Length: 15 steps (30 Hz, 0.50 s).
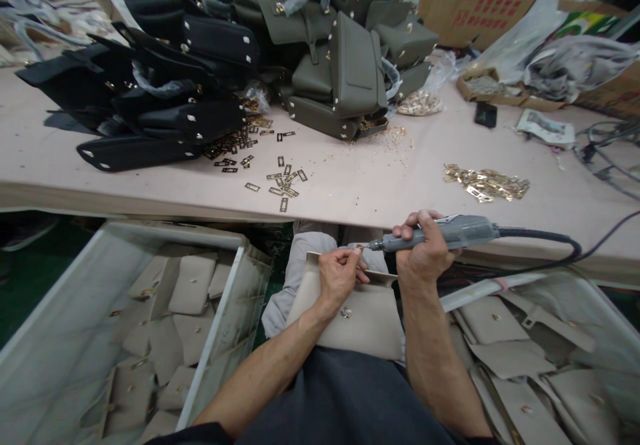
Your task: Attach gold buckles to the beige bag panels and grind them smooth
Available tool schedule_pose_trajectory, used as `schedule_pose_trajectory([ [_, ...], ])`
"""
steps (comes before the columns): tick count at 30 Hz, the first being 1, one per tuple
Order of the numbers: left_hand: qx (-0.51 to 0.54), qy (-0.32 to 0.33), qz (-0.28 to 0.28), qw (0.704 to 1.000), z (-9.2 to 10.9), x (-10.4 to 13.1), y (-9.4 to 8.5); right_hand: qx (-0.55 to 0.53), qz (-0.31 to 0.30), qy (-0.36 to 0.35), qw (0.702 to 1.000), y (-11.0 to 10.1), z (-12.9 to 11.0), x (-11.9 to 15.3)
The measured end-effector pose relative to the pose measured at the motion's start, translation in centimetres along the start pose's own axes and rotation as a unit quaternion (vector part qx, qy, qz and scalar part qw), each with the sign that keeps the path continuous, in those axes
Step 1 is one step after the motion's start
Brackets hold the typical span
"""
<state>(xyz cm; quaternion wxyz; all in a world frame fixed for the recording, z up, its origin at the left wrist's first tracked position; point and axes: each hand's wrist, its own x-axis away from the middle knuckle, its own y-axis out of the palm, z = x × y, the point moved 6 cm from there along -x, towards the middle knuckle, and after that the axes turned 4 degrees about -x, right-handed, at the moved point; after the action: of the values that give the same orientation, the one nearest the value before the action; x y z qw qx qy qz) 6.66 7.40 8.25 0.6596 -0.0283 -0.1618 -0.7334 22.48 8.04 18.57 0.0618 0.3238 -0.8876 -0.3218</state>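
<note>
My right hand (425,248) is wrapped round a grey corded electric screwdriver (463,232), its bit pointing left. Right at the bit's tip, the fingers of my left hand (343,273) are pinched together. A small gold-coloured glint shows there, but what the fingers hold is too small to make out. Below both hands a beige handbag (367,322) lies on my lap, with a small metal clasp (345,312) on its front. My left hand is over its upper edge and partly hides its raised flap.
Black bags (170,125) and olive-green bags (357,65) are piled on the table (330,195). Loose metal plates (285,182) and a gold-coloured heap of fittings (485,184) lie nearer me. Crates of beige bag pieces stand left (215,338) and right (575,292). The screwdriver's cable (545,234) runs right.
</note>
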Motion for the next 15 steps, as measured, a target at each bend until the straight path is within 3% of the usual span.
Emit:
schedule_pose_trajectory([
  [12, 0.004, 0.001, -0.008, 1.0, 0.3, 0.0, 0.1, 0.101, -0.117, -0.1, 0.983, 3.4, -1.1, 2.7],
  [15, 0.006, 0.003, -0.013, 1.0, 0.3, 0.0, 0.0, 0.116, -0.142, -0.096, 0.978, 3.8, -0.9, 2.9],
])
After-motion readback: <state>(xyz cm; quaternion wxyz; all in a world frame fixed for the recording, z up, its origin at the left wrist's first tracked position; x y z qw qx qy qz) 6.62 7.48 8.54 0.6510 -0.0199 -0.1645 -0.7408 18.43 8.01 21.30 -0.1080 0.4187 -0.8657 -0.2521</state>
